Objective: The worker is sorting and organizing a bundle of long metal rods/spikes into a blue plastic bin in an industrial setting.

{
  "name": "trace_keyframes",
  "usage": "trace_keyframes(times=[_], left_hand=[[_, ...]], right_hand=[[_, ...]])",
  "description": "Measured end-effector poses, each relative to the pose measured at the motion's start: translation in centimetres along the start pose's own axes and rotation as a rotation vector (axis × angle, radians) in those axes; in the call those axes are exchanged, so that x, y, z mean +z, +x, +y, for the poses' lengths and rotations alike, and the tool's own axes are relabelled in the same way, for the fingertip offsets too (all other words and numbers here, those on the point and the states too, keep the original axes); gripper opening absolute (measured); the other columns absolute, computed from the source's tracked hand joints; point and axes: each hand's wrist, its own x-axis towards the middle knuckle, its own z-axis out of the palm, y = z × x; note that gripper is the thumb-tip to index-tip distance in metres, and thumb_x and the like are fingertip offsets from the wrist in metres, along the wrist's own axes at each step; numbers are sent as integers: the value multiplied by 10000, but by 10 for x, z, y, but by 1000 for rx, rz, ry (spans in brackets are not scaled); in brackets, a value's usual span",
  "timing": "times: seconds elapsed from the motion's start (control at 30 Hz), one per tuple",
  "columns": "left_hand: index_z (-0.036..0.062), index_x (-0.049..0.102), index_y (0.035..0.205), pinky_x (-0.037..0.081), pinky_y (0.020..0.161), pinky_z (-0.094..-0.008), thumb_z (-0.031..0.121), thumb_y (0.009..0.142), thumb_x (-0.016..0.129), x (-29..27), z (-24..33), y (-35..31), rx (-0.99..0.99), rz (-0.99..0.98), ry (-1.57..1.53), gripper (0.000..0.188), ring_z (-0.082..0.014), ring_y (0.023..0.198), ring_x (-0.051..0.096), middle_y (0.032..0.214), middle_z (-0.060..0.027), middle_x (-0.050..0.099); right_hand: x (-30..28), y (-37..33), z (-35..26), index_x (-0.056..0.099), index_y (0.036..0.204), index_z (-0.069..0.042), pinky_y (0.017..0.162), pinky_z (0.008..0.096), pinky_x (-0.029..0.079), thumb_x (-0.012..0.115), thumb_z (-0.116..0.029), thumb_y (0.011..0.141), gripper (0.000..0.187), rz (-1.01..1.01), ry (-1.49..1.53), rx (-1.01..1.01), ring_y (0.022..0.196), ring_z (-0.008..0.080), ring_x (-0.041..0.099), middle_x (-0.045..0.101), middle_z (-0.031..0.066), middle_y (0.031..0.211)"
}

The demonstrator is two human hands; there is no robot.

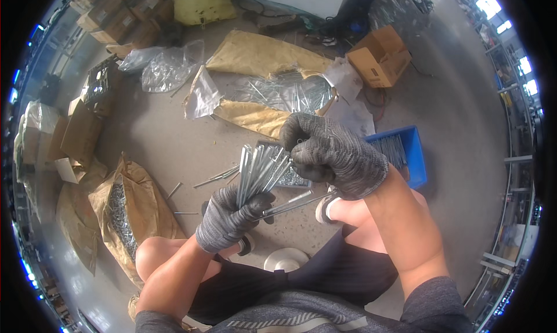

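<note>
My left hand [227, 216], in a grey knit glove, is closed round a bundle of thin metal rods [257, 172] that fan out upward. My right hand [339, 156], gloved alike, has its fingers pinched together just right of the rods' upper ends; what it grips is too small to make out. Between and below my hands a dark tray [296, 183] of small metal parts is partly hidden. A few loose rods [217, 176] lie on the floor left of the bundle.
A torn paper sack [255, 117] of rods lies ahead. At right is a blue bin [422, 165] holding more rods; behind it, an open cardboard box [377, 57]. Another sack [154, 208] of metal parts is at left. A round pale disc [286, 259] sits between my legs.
</note>
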Motion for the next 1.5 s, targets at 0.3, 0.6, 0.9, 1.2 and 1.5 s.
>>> trace_keyframes(times=[0.3,0.6,0.9,1.2,1.5], left_hand=[[38,643,947,491,580,-261,342,942,703,-4,-6,1,14,6,-50,310,-106,677,606,776,-30,645],[26,642,978,500,594,-263,356,923,723,-6,-5,0,-12,19,-45,344,-108,698,611,795,-34,652],[76,664,950,462,610,-246,480,950,642,-6,-8,1,9,-28,27,404,-74,680,589,753,-15,675],[41,637,904,467,587,-251,393,915,725,0,2,0,5,18,3,363,-95,669,592,745,-15,638],[39,641,889,472,596,-258,401,918,719,-3,-3,0,26,-5,20,371,-104,674,594,749,-27,647]], right_hand=[[-14,-4,-1,612,1034,-32,526,198,427,570,-111,919,145,-48,74,-78,641,52,517,620,24,849],[-4,-7,-10,595,1161,-26,569,191,473,537,-168,1019,209,4,-100,-64,704,62,570,657,29,914],[3,-7,-18,641,1107,3,566,201,476,636,-133,972,192,49,-201,-70,680,68,602,672,49,867],[-1,-4,-7,679,1089,-30,736,220,553,712,-98,909,195,14,-303,-194,887,91,649,670,31,952],[-1,-3,8,644,1039,-51,720,216,562,745,-102,871,202,-45,-425,-441,885,96,646,652,28,965]])
